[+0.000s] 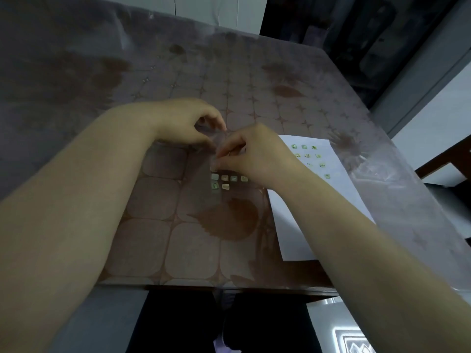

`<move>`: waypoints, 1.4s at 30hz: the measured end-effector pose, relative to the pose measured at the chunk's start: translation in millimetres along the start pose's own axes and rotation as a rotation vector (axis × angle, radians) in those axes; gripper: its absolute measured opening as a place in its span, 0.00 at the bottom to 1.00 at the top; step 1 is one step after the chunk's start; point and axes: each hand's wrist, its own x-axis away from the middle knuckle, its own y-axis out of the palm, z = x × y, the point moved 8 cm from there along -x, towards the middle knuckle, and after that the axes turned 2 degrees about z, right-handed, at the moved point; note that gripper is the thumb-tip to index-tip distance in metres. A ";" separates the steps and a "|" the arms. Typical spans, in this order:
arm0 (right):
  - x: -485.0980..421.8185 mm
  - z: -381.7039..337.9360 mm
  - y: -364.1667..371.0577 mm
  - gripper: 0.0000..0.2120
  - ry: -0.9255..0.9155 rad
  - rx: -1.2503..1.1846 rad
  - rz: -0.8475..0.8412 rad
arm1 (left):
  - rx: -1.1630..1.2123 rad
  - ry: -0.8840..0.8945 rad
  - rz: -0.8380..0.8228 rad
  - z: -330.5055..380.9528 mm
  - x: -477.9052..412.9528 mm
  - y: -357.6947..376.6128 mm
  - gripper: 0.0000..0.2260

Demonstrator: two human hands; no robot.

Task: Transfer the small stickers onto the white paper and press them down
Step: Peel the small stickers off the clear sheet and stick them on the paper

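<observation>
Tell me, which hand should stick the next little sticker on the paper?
Probably the right hand: it pinches at the sticker sheet, and the white paper lies on its side. The left hand holds the sheet.

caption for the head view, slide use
Left hand holds a clear sticker sheet, right hand pinches at it, white paper alongside.

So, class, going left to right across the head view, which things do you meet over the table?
Left hand, gripping the clear sticker sheet → right hand, pinching at that sheet → white paper. The unpeeled stickers lie below the right hand's fingers, so their place is unclear and they are left out.
</observation>
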 end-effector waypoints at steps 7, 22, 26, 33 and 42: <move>0.1 -2.2 9.6 0.05 -0.003 0.023 -0.062 | -0.045 0.019 0.017 3.5 -0.5 0.1 0.18; 58.8 69.2 -42.1 0.07 0.273 -0.066 -0.012 | -0.043 -0.001 -0.019 -1.2 -1.9 2.5 0.18; 61.0 71.3 -35.0 0.08 0.297 -0.100 0.004 | -0.035 -0.011 -0.013 -2.2 -1.2 2.3 0.18; 60.5 68.0 -33.1 0.10 0.273 -0.093 0.025 | -0.018 -0.012 -0.015 0.4 0.2 1.4 0.19; 58.5 66.1 -30.6 0.08 0.244 -0.062 -0.003 | -0.016 -0.024 -0.020 -0.2 0.1 1.5 0.19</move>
